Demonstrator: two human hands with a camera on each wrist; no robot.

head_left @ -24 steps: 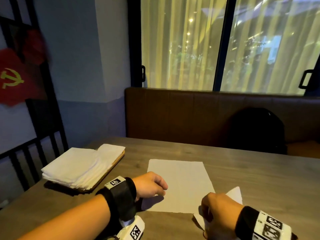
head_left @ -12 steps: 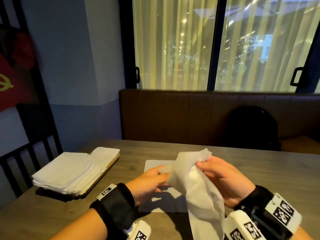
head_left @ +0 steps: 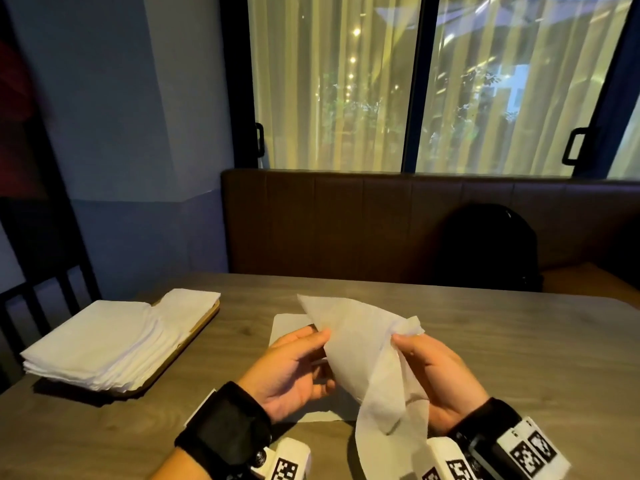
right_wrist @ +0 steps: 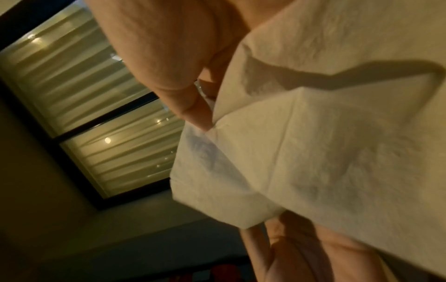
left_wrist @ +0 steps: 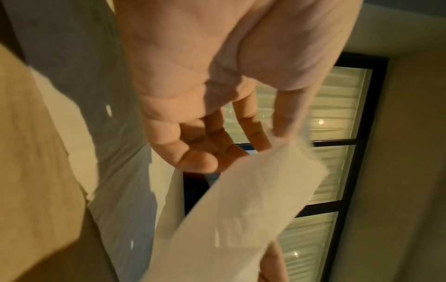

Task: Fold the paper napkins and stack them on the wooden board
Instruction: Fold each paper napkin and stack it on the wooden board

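Observation:
A white paper napkin (head_left: 367, 355) hangs in the air between both hands, above the table's near middle. My left hand (head_left: 294, 368) pinches its left edge between thumb and fingertips; the left wrist view shows the same napkin (left_wrist: 243, 206) at the fingertips (left_wrist: 263, 145). My right hand (head_left: 433, 368) pinches the upper right corner, and the napkin (right_wrist: 325, 152) fills the right wrist view. Its lower part trails down toward me. Another napkin (head_left: 287, 327) lies flat on the table beneath the hands. A stack of folded napkins (head_left: 114, 341) sits on the wooden board (head_left: 204, 323) at the left.
The grey wooden table (head_left: 519, 358) reaches right and back to a brown bench (head_left: 346, 223) under the window. A dark backpack (head_left: 491, 247) sits on the bench at the right. A black chair back (head_left: 31, 299) stands beside the table's left edge.
Both hands have lifted a napkin off the table from the right and spread it apart between them. A second ago the left hand rested on the flat napkin.

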